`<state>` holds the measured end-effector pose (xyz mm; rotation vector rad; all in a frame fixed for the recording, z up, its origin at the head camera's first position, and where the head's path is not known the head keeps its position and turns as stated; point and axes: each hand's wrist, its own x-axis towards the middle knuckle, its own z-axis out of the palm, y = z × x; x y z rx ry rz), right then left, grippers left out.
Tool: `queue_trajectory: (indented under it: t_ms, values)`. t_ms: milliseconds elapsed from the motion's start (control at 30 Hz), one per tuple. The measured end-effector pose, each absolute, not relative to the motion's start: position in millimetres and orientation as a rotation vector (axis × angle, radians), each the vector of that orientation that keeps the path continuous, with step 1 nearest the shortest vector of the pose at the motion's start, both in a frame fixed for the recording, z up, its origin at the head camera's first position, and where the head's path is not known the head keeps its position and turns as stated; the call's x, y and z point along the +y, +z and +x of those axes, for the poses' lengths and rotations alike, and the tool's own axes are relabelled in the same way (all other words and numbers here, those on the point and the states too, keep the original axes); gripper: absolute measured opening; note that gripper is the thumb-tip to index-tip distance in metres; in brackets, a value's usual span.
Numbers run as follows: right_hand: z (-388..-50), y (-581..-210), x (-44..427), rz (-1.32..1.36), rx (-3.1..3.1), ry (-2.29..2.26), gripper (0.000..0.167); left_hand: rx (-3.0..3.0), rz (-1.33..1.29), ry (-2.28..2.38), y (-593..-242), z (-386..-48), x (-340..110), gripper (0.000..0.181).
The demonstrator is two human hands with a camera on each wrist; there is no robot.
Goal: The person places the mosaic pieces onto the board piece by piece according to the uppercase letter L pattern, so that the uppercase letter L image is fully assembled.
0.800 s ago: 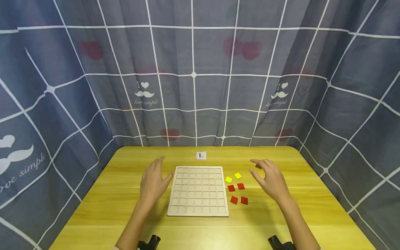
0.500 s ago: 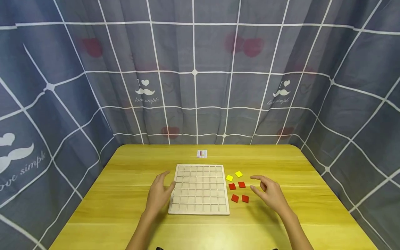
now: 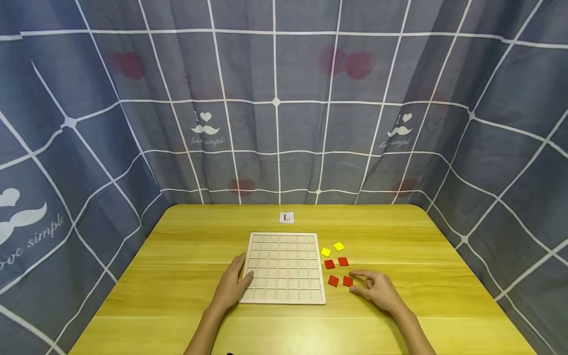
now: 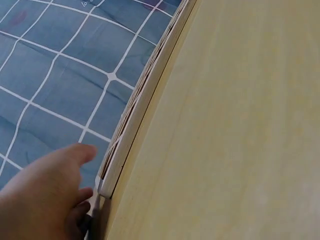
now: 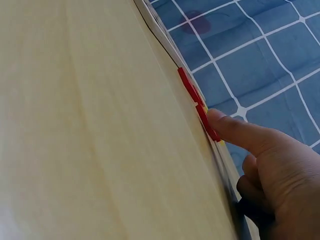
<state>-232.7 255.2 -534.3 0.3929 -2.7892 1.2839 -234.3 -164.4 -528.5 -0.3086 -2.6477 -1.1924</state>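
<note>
Watching from far away, I am seeing the right hand (image 3: 382,292) waiting just right of the near right red tile (image 3: 348,281). Its thumb and pointing finger are standing apart at that tile's near and far corners, not pinching; I am not able to tell if a fingertip is touching. The tile is lying flat on the wood-grain table (image 3: 399,236), right of the pale grid board (image 3: 284,270). The near left red tile (image 3: 334,281) is lying just beside it, with two far red tiles (image 3: 343,261) and two yellow tiles (image 3: 339,246) beyond.

The left hand (image 3: 230,286) is resting loosely at the board's left side, its thumb over the edge, not clenched. I am thinking that a light touch there is helping the board not to slide.

The tile is looking thin, so I would be going low and squeezing its two sides softly, not pushing on its top. I would also be keeping my knuckles off the near left red tile, since bumping it could be making a mess.
</note>
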Motion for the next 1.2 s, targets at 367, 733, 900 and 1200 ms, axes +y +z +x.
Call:
queue_trajectory:
  t_ms: [367,733,900,1200]
  values:
    - [-233,-535,250,0.388,-2.788,1.108,0.029,-2.735,-0.354,-0.921,-533,-233,-165,0.056]
    - [-257,-510,199,0.527,-2.544,1.234,0.028,-2.721,-0.354,-0.925,-534,-232,-167,0.057]
    - [-272,-497,152,0.641,-2.451,1.255,0.026,-2.724,-0.362,-0.911,-535,-231,-167,0.058]
    - [-318,-507,86,0.713,-2.428,1.298,0.026,-2.719,-0.363,-0.897,-537,-229,-166,0.058]
